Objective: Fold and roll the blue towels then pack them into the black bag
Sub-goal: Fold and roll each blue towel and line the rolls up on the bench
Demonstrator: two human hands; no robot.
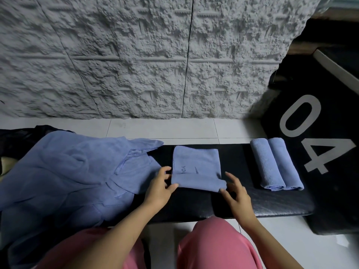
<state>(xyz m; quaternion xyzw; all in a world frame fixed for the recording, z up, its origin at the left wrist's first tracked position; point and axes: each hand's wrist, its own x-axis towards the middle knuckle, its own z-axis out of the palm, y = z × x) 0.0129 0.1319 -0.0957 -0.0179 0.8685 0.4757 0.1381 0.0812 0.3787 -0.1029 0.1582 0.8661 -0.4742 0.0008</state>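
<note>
A folded blue towel (197, 166) lies flat on the black bench (242, 199), its near edge turned up into the start of a roll. My left hand (160, 186) pinches that rolled edge at its left end, thumb on top. My right hand (234, 192) touches the right end with spread fingers. Two rolled blue towels (275, 165) lie side by side at the bench's right end. A heap of loose blue towels (64, 175) covers the bench's left part. A bit of the black bag (17, 138) shows behind that heap at far left.
A rough grey stone-textured wall (136, 55) rises behind a strip of white tiled floor (174, 129). A black mat or block marked "04" (314, 133) stands at the right. My knees in pink trousers (217, 247) are under the bench's front edge.
</note>
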